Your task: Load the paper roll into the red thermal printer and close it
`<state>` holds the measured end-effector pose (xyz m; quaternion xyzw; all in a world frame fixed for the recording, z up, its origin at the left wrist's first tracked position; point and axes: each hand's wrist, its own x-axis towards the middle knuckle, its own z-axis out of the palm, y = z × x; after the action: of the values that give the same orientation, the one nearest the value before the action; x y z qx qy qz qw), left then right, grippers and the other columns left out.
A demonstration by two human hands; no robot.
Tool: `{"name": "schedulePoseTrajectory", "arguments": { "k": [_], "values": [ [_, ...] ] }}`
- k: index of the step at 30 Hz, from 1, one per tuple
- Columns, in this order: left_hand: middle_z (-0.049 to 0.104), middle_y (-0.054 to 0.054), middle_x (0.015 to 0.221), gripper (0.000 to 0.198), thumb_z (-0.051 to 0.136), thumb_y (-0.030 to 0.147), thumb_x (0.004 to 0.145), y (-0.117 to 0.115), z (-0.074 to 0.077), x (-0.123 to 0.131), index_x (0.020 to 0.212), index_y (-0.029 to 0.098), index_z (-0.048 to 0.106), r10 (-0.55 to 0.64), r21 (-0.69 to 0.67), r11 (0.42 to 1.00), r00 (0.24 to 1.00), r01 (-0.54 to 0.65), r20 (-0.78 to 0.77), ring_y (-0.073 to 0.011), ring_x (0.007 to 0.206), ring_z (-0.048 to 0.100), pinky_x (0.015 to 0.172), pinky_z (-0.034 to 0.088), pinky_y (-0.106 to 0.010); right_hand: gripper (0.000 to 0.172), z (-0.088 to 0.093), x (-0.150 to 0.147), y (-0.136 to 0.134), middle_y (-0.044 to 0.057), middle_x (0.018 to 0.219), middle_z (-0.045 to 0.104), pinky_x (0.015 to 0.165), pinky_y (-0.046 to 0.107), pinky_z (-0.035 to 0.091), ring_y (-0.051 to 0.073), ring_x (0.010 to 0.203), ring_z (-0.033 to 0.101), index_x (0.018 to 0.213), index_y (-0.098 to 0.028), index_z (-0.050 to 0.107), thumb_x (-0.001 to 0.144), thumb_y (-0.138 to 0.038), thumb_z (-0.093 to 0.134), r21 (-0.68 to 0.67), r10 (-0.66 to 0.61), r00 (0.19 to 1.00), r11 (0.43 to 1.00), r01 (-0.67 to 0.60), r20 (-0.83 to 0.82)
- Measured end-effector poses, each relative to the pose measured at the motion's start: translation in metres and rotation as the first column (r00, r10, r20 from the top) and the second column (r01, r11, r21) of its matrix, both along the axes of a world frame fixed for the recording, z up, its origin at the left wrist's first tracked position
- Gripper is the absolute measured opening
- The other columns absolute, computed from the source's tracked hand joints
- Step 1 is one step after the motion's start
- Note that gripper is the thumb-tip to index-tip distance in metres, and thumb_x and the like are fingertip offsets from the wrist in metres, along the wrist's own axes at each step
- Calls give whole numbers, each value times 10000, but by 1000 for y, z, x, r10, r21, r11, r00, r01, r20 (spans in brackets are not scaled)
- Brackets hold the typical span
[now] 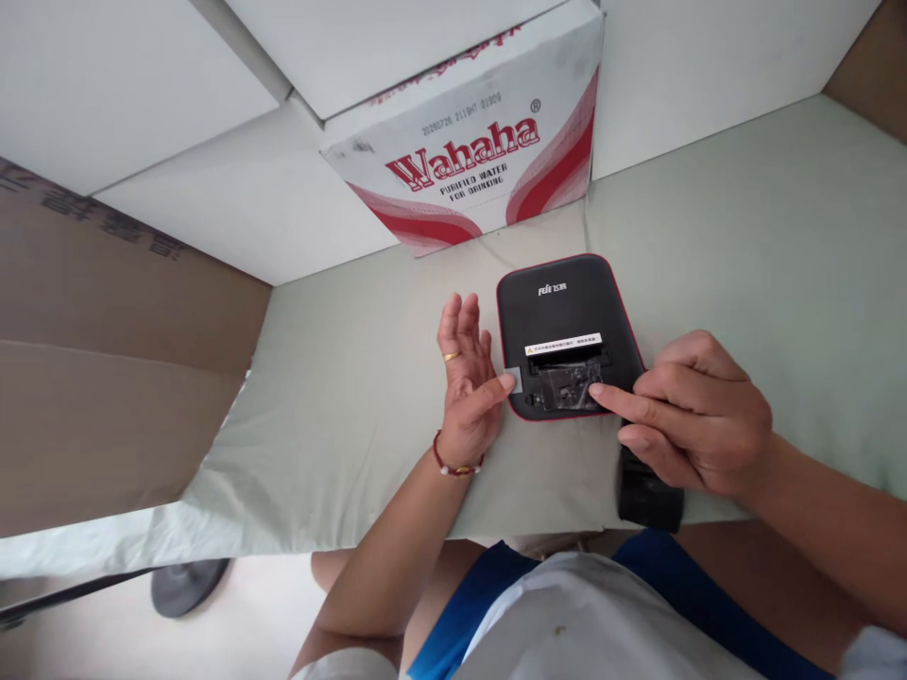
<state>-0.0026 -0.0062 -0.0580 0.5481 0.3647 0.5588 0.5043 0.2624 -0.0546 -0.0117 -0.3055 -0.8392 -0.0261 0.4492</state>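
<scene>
A black portable label printer [573, 307] with a thin red edge lies flat on the cloth-covered table. A white warning strip [563, 345] runs across it above a slot. Clear crinkled plastic film [563, 385] covers the part below the slot. My left hand [471, 378] is open at the printer's left side, its thumb on a grey tab [515, 380] and its other fingers raised. With the index finger stretched out, my right hand [694, 411] touches the film; its other fingers are partly curled around nothing visible. Under that hand is a black object [648, 491], partly hidden.
Behind the printer a white and red Wahaha water carton [468, 161] stands against white panels [680, 76]. A brown cardboard box [106, 378] is on the left. Pale green cloth [340, 406] covers the table; its front edge is close to my lap.
</scene>
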Motion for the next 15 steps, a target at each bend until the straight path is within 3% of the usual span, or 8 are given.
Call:
{"name": "schedulePoseTrajectory", "arguments": {
  "k": [4,8,12,15],
  "values": [
    [386,66,1841,1131,985,443,736,3,1,1,1667,589,359,-120,-161,976,980,146,162,-298,1808,176,1483,158,-527,240,0,2,1,17,783,716,672,406,531,205,732,566,1266,-198,804,1066,-260,686,15,15,1000,1000,-15,23],
    [399,54,1833,1191,993,415,738,6,-4,3,1693,591,302,-162,-183,961,960,206,227,-283,1797,227,1484,189,-509,212,2,3,3,-2,758,723,638,393,538,178,653,574,1249,-227,797,1074,-235,678,48,16,998,999,-19,57],
    [356,41,1855,1170,977,448,769,8,-11,4,1699,589,281,-197,-142,963,958,229,210,-300,1781,270,1457,270,-532,147,5,-1,4,37,836,777,720,402,578,230,826,665,1122,-254,812,1079,-284,674,126,-67,996,990,60,51],
    [342,20,1864,1083,957,474,792,9,-17,5,1678,556,341,-217,-128,961,955,246,204,-313,1784,256,1440,300,-543,169,20,-3,7,112,1011,836,834,406,627,264,980,721,1029,-191,788,1085,-279,655,88,32,995,995,-40,91]
  ]
}}
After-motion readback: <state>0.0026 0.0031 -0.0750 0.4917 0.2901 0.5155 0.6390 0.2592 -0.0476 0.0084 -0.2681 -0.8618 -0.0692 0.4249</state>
